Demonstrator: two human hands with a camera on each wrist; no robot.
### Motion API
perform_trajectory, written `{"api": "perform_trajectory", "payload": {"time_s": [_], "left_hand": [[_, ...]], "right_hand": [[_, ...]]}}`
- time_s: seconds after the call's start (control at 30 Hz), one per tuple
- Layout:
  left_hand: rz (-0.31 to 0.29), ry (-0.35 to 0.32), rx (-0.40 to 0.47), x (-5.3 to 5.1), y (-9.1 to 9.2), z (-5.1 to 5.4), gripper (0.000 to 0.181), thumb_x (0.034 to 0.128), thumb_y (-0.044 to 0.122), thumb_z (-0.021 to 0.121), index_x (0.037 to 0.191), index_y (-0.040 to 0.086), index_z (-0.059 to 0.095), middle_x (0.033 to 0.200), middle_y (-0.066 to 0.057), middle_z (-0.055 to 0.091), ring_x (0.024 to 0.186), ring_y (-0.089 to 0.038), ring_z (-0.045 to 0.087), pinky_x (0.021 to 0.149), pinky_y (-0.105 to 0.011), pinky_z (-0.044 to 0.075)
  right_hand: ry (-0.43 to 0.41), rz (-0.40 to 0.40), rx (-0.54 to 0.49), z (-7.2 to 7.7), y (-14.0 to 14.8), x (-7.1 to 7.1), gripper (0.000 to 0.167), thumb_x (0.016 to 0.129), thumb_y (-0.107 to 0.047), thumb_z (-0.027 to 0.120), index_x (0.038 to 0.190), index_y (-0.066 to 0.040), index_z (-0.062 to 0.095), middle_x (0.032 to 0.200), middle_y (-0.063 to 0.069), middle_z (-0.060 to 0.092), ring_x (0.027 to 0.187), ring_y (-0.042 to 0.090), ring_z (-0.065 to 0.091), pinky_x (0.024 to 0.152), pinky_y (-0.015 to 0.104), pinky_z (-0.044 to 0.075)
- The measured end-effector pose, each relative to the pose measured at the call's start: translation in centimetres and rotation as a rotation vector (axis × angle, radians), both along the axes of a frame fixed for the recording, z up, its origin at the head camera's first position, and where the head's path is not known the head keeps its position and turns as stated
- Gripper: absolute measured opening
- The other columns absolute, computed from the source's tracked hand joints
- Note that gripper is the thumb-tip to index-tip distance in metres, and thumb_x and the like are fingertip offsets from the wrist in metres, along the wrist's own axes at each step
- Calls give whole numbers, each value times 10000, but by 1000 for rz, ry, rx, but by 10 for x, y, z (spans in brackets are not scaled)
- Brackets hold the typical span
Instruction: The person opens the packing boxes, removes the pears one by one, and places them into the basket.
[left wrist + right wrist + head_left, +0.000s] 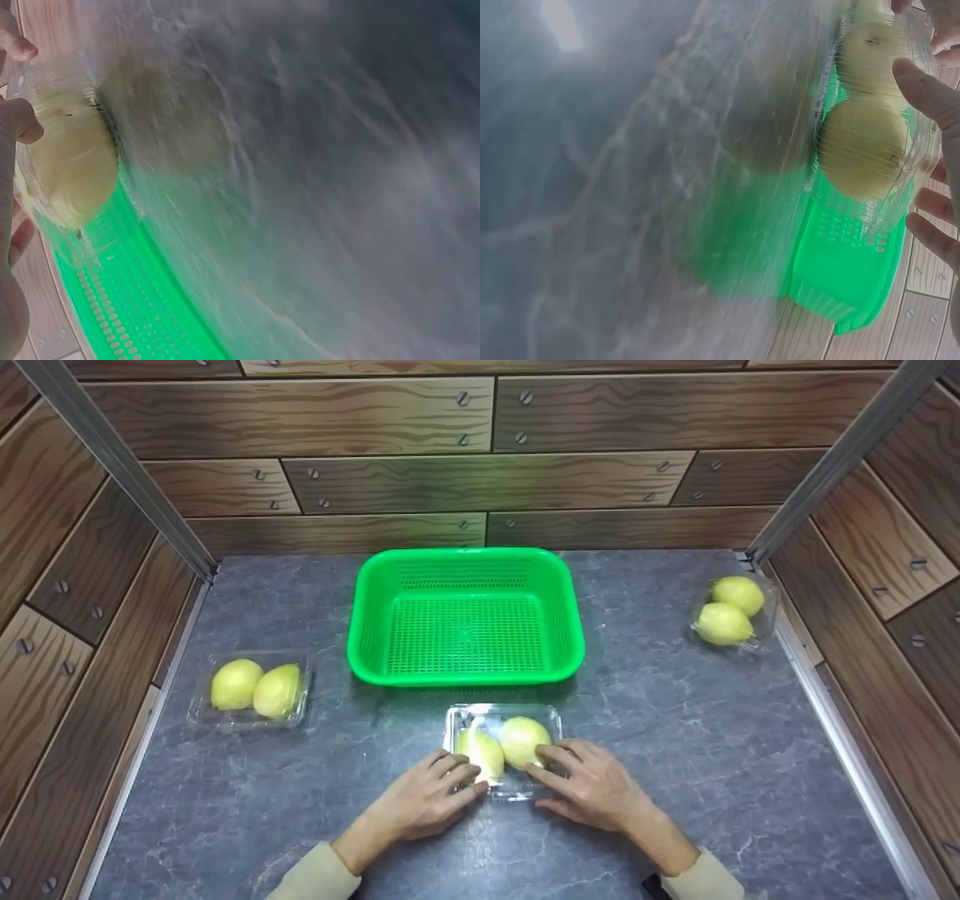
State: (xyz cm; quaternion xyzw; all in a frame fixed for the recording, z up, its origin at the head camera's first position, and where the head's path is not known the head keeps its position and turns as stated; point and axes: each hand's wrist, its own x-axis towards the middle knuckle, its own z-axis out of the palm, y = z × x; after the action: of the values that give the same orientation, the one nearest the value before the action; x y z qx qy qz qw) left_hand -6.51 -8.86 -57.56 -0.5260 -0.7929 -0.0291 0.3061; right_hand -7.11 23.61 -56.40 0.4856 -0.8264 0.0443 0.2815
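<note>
A clear plastic clamshell box (517,793) with two yellow-green, pear-like fruits (525,741) lies in front of the green basket. My left hand (431,796) rests on its left front part, fingers over the lid and thumb near the front edge. On the right side, my right hand (596,787) touches the lid with fingers spread and slightly bent. Through the plastic, the right wrist view shows the speckled skin of a fruit (862,148) beside my right thumb. The left wrist view shows my left thumb (26,121) at the box; parts of that hand are cut off.
Behind the box stands a green plastic basket (465,679) with nothing in it. Another clear box (251,724) with two such fruits lies at the left, and a third box (766,619) at the far right. Wood-patterned walls (390,484) and metal rails enclose the grey tabletop (652,712).
</note>
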Motion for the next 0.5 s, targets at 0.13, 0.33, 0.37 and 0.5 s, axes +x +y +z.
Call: {"api": "perform_trajectory", "payload": {"time_s": [0.13, 0.33, 0.37, 0.5], "left_hand": [[-31, 35, 29, -2, -7, -1, 241, 1039, 244, 531, 1191, 206, 714, 1168, 4, 731, 1080, -187, 693, 967, -323, 606], [-40, 32, 62, -2, -14, -2, 240, 1047, 214, 518, 1180, 188, 716, 1166, -15, 738, 1093, -201, 701, 976, -340, 612], [-36, 26, 65, -2, -15, -2, 246, 1055, 209, 503, 1179, 188, 715, 1166, -17, 737, 1095, -201, 700, 977, -340, 612], [-14, 2, 79, 0, -16, -3, 273, 1086, 189, 448, 1166, 184, 709, 1157, -20, 727, 1093, -200, 696, 973, -337, 609]], "right_hand": [[14, 16, -2, 0, -5, 0, 658, 713, -561, 896, 1272, -245, 753, 1200, 53, 737, 1005, 242, 699, 840, 384, 654], [15, 24, 11, 0, -10, -1, 654, 723, -579, 898, 1271, -251, 755, 1209, 44, 735, 1004, 231, 694, 825, 366, 648], [15, 27, 13, 0, -11, -2, 652, 727, -581, 895, 1272, -252, 754, 1211, 42, 733, 1004, 228, 692, 822, 361, 646], [8, 46, 14, 2, -11, -4, 663, 717, -578, 903, 1266, -241, 743, 1225, 43, 726, 1020, 221, 689, 840, 351, 641]]}}
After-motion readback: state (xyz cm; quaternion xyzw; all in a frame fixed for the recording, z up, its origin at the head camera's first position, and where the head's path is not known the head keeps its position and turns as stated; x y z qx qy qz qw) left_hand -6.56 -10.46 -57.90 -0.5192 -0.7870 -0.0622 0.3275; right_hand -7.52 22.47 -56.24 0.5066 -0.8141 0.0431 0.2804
